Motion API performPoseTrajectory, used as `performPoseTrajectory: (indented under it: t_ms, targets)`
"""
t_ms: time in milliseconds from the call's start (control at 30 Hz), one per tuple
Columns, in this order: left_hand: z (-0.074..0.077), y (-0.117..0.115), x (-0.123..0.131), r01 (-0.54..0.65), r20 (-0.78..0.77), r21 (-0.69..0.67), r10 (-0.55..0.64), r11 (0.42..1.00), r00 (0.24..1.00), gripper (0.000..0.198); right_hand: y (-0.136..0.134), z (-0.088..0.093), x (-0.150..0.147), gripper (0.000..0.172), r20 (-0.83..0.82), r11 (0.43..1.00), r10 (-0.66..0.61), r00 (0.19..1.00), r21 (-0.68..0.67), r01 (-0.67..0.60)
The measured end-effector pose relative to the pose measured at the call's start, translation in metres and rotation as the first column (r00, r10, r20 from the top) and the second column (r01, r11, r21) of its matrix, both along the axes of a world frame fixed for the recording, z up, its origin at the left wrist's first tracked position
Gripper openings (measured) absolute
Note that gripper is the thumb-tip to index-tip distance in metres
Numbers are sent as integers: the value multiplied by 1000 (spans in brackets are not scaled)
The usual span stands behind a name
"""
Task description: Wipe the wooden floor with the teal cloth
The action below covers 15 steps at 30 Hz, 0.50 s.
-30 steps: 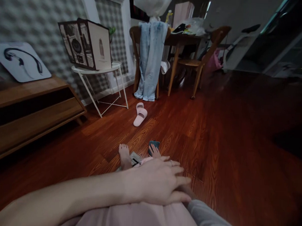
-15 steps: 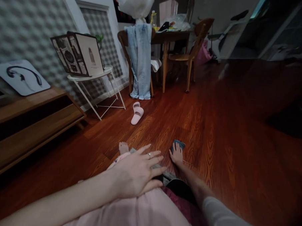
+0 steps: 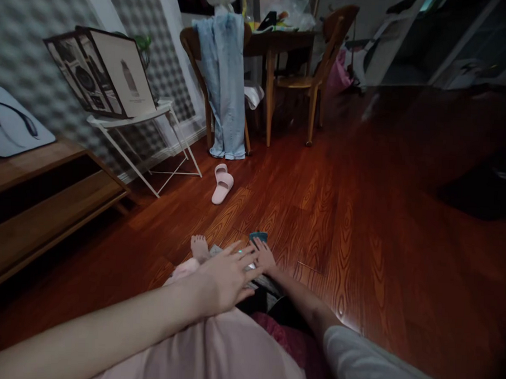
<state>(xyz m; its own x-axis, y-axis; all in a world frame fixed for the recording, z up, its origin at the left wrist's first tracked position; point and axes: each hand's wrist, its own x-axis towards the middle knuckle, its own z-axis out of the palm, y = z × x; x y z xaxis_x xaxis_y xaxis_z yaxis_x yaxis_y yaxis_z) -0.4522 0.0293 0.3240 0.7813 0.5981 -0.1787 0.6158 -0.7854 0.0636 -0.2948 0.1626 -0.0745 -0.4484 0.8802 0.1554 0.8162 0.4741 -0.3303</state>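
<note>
My left hand (image 3: 227, 279) lies palm down over the pink fabric (image 3: 212, 350) on my lap, fingers stretched out and a ring on one of them. Nothing is seen in its grasp. Beyond it, low on the wooden floor, my right hand (image 3: 265, 259) presses down on a small blue-teal cloth (image 3: 258, 235). The cloth's far edge sticks out past the fingertips; the rest is hidden under the hand. In the picture the left fingertips overlap the right hand's edge; whether they touch I cannot tell. A bare foot (image 3: 199, 247) rests just left of the hands.
Pink slippers (image 3: 223, 187) lie on the floor ahead. Behind them, jeans (image 3: 224, 87) hang over a chair at a cluttered table (image 3: 280, 39). A white folding stand (image 3: 155, 115) bears a picture box (image 3: 124, 75). A low wooden cabinet (image 3: 46, 203) stands at left, another chair (image 3: 316, 83) farther right.
My right hand has slid left across the floor together with the cloth, closer to my left hand. The view has tilted down and turned slightly right. My left hand stays spread over my lap.
</note>
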Motion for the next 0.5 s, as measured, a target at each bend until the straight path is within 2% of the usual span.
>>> performPoseTrajectory:
  t_ms: [67,133,200,267,300,367,433,500]
  targets:
    - [-3,-9,-23,-105,-31,-71,103,992,994,47,15,4,9,64,5,996,-86,996,-18,86]
    - [-9,-17,-39,-164,-80,-156,153,974,985,45,31,8,14,64,30,973,-226,974,-36,227]
    - [-14,-22,-47,-217,-96,-205,201,954,975,44,42,11,9,65,58,937,-345,937,-45,347]
    - [-17,-24,-47,-263,-75,-205,253,943,965,46,43,13,-5,66,66,921,-383,921,-45,386]
    - [-16,-24,-44,-273,-62,-195,266,942,962,47,40,13,-14,66,62,929,-364,929,-43,367]
    - [-11,-21,-36,-263,-44,-163,260,951,965,47,29,13,-30,66,45,968,-247,968,-39,249]
    - [-2,-18,-27,-235,-31,-121,233,965,972,46,14,14,-37,65,25,998,-46,999,-43,47]
    - [7,-16,-19,-204,-18,-83,203,975,979,47,1,16,-29,65,11,982,181,983,-58,-180]
